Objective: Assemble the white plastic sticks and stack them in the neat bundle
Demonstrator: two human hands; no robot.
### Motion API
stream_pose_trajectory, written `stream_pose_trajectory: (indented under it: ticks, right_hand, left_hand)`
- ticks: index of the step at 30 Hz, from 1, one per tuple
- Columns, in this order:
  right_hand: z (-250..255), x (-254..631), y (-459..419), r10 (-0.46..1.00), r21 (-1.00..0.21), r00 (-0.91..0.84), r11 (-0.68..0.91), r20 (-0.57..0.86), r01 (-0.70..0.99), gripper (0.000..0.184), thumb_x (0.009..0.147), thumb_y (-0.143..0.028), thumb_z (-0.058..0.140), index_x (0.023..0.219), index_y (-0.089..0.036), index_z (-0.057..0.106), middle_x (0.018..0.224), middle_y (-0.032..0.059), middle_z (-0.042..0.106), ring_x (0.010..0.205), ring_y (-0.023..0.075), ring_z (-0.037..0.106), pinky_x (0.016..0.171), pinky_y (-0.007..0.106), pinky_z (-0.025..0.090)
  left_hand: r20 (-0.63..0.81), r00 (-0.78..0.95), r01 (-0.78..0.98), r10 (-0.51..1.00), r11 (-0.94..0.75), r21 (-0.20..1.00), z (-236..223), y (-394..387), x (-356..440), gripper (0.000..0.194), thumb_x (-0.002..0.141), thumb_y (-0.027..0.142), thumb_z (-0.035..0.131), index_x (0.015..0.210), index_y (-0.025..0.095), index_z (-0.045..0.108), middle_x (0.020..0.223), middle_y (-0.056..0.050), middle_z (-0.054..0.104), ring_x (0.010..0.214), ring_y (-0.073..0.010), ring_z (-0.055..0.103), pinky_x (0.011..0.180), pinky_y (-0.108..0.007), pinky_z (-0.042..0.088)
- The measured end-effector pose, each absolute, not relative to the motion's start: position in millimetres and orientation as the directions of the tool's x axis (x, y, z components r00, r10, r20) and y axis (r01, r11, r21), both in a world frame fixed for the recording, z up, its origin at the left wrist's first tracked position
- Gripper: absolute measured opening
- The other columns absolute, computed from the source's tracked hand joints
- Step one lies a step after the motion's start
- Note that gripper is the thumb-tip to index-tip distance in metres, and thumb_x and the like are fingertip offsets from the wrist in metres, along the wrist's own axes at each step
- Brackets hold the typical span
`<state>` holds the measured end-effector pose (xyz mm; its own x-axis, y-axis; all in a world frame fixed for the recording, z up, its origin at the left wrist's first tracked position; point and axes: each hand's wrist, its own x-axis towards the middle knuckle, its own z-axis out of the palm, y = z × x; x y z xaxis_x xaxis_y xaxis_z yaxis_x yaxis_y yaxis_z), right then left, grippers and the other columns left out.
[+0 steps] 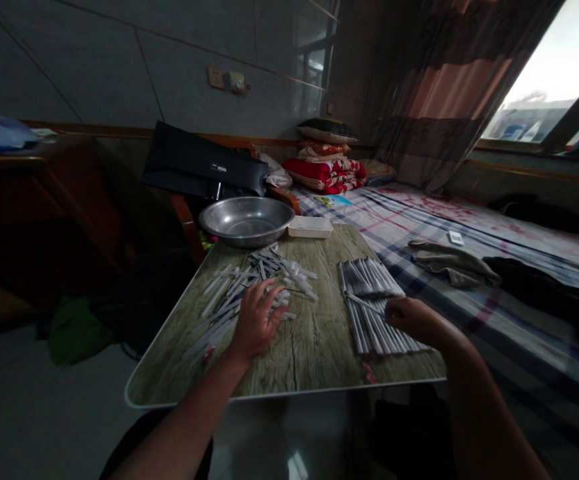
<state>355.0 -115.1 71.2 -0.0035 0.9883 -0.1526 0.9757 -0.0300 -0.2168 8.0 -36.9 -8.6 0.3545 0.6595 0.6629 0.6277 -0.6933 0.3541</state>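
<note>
My left hand [258, 320] rests on a loose heap of slim white pen-like sticks [224, 293], fingers apart, thumb out to the side. Some pieces in the heap are grey and thinner. My right hand [412, 321] is closed on the end of one white stick [364, 303]. That stick slants across a neat batch of the same sticks [369, 333], laid side by side. A second row of aligned sticks [366, 275] lies just beyond it; several have dark ends. The fingertips of my right hand are hidden from view.
The wood-patterned table [314, 360] has a pale rim. At its far end stand a wide metal basin [249, 223] and a shallow white tray [310, 228]. A bed with a checked sheet [394, 233] adjoins on the right. A black case [202, 163] leans behind the basin.
</note>
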Motion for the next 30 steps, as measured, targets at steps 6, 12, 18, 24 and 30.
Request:
stream_pose_trajectory:
  ticks: [6, 12, 18, 24, 30]
  right_hand:
    - [52, 384, -127, 0.911, -0.153, 0.202, -0.271, -0.36, 0.95, 0.019, 0.077, -0.011, 0.056, 0.06, -0.014, 0.064, 0.063, 0.0098, 0.066, 0.056, 0.0147, 0.058, 0.054, 0.025, 0.038]
    - [47, 372, -125, 0.851, -0.237, 0.242, -0.384, -0.467, 0.892, 0.03, 0.078, -0.006, 0.05, 0.05, -0.017, 0.05, 0.053, 0.0044, 0.059, 0.047, 0.0112, 0.054, 0.047, 0.023, 0.039]
    - [45, 361, -119, 0.821, -0.233, 0.237, -0.403, -0.519, 0.885, 0.036, 0.084, -0.007, 0.046, 0.049, -0.018, 0.045, 0.047, -0.0003, 0.051, 0.04, 0.0088, 0.048, 0.043, 0.022, 0.036]
    - [38, 373, -113, 0.903, -0.129, 0.214, -0.279, -0.372, 0.952, 0.031, 0.083, -0.016, 0.059, 0.052, -0.016, 0.052, 0.052, 0.0021, 0.055, 0.046, 0.0098, 0.046, 0.049, 0.024, 0.03]
    - [54, 344, -104, 0.986, -0.23, 0.011, -0.05, -0.165, 0.972, 0.028, 0.087, -0.026, 0.052, 0.065, -0.014, 0.065, 0.058, 0.0027, 0.058, 0.052, 0.0107, 0.046, 0.053, 0.026, 0.029]
  left_hand:
    - [0.646, 0.291, 0.598, 0.705, -0.661, 0.453, -7, -33, 7, 0.031, 0.095, 0.036, 0.045, 0.117, 0.022, 0.06, 0.124, -0.01, 0.057, 0.117, -0.0265, 0.049, 0.102, -0.047, 0.04]
    - [0.65, 0.246, 0.585, 0.719, -0.645, 0.492, -6, -28, 8, 0.029, 0.094, 0.036, 0.045, 0.112, 0.021, 0.063, 0.121, -0.01, 0.06, 0.116, -0.0261, 0.052, 0.101, -0.046, 0.041]
    - [0.644, 0.248, 0.575, 0.723, -0.645, 0.503, -6, -27, 6, 0.028, 0.094, 0.035, 0.045, 0.11, 0.021, 0.063, 0.119, -0.009, 0.061, 0.115, -0.0252, 0.053, 0.102, -0.045, 0.041]
    - [0.641, 0.2, 0.555, 0.741, -0.625, 0.549, -5, -28, 1, 0.026, 0.095, 0.033, 0.045, 0.108, 0.02, 0.063, 0.119, -0.009, 0.061, 0.116, -0.024, 0.053, 0.103, -0.044, 0.04]
    - [0.652, 0.02, 0.477, 0.758, -0.581, 0.66, -6, -22, -3, 0.024, 0.095, 0.033, 0.046, 0.104, 0.02, 0.064, 0.113, -0.008, 0.062, 0.113, -0.0225, 0.055, 0.104, -0.042, 0.04]
